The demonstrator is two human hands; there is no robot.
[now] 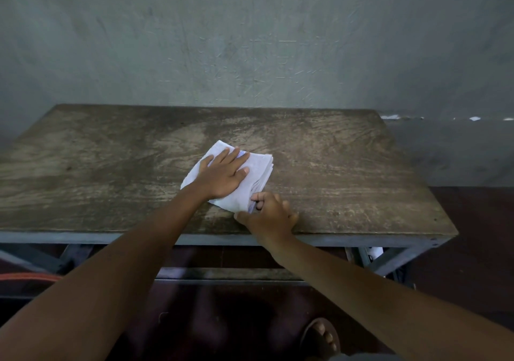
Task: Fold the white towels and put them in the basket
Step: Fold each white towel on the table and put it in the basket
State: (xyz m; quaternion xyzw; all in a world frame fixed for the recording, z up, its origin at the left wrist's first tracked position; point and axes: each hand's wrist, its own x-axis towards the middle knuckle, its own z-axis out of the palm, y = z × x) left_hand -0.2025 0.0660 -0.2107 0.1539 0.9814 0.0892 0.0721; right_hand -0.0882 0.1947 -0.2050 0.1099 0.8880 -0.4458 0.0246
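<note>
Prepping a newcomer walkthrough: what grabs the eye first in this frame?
The folded white towel stands out, bright against the dark, worn wooden table, near its middle. The left hand presses flat on top of it, while the right hand pinches its near edge. A sandalled foot shows at the bottom edge of the view.
</note>
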